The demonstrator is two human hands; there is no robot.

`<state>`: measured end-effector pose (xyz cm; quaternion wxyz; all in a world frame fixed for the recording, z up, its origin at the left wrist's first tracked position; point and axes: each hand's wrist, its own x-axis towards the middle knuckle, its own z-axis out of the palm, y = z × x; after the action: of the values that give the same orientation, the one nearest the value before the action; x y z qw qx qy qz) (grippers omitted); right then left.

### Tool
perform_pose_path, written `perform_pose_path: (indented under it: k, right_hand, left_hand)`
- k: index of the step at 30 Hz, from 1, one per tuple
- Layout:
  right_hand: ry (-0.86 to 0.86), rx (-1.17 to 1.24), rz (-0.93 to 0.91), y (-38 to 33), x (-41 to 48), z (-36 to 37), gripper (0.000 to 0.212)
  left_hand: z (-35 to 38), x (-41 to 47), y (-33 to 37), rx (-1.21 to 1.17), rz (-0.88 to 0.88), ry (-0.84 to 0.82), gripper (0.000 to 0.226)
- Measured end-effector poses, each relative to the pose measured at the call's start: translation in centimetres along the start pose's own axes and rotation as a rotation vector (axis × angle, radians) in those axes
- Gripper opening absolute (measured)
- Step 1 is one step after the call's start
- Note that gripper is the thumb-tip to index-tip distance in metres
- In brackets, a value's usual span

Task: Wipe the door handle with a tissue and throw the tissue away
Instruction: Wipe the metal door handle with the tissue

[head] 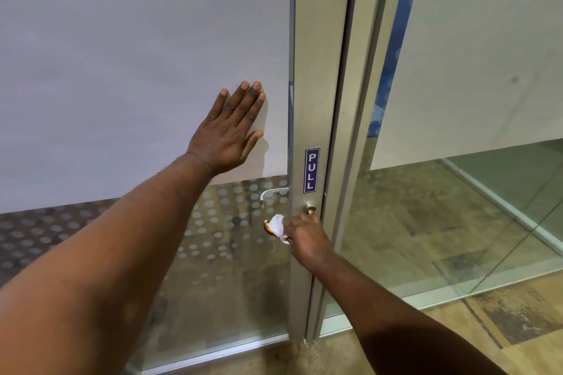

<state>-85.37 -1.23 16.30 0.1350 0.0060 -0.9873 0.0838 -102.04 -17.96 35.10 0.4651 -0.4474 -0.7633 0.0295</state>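
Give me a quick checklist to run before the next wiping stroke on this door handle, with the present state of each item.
1. Tissue gripped in the right hand: ok.
2. Tissue in contact with the door handle: ok, it wraps the lever near its tip.
3. Left hand braced flat on the frosted panel, clear of the handle: ok.
4. Whole handle wiped: cannot tell, most of it is hidden under the tissue and hand.
5. Lock knob below the PULL sign wiped: cannot tell.
6. Bin for the tissue within view: not ok, none shows.
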Motion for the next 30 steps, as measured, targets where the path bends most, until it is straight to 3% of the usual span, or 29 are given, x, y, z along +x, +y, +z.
perform_pose_path:
  k: [9, 14, 20, 30]
  right_hand:
    - [0.047, -0.119, -0.01, -3.5, 2.6, 1.4, 0.02]
    - [0.068, -0.03, 0.048, -4.2, 2.7, 2.0, 0.018]
    - [0.116, 0.11, 0.031, -3.1, 2.7, 1.9, 0.013]
    - [0.149, 0.047, 0.08, 1.4, 0.0, -0.1, 0.024]
  left_hand:
    - [0.2, -0.1, -0.1, 0.049, -0.007, -0.011, 0.071]
    - [0.3, -0.1, -0.2, 0.055, -0.003, -0.016, 0.071]
    - [0.1, -0.1, -0.2, 0.048, -0.004, -0.024, 0.071]
    - [0.2, -0.2, -0.2, 0.04, -0.001, -0.01, 0.071]
